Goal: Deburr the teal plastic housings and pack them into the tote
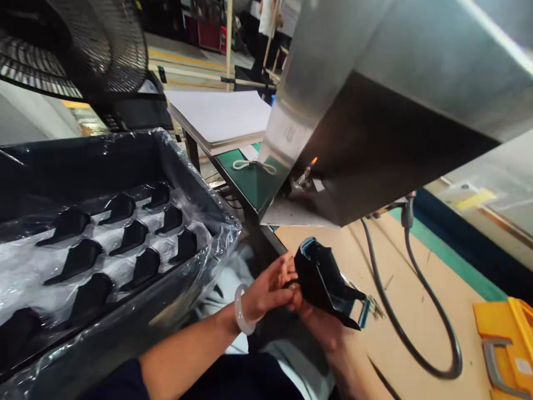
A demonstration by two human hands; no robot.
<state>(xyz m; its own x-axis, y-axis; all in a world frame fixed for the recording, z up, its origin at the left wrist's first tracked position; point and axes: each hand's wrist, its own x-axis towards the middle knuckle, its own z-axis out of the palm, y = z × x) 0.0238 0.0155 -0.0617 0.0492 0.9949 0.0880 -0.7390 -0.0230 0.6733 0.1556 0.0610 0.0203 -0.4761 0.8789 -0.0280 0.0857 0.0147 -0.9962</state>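
Note:
A black moulded part [322, 278], with a hollow side, a bluish shiny rim and a narrow bracket-like end, is held over the bench. My left hand [272, 286], a pale bangle on its wrist, has its fingers closed at the part's left edge. From below, my right hand [322, 325] grips the same part; much of that hand is hidden behind it. To the left, a plastic-lined bin [208, 191] contains several black curved pieces [144, 269] in rows on clear wrapping.
A metal hood [333, 50] hangs low over the bench [437, 311]. A thick grey cable [453, 355] loops across the right. Nearby are a yellow container [508, 344], a fan [108, 50] and a stack of white sheets [225, 114]. A person [266, 22] stands far back.

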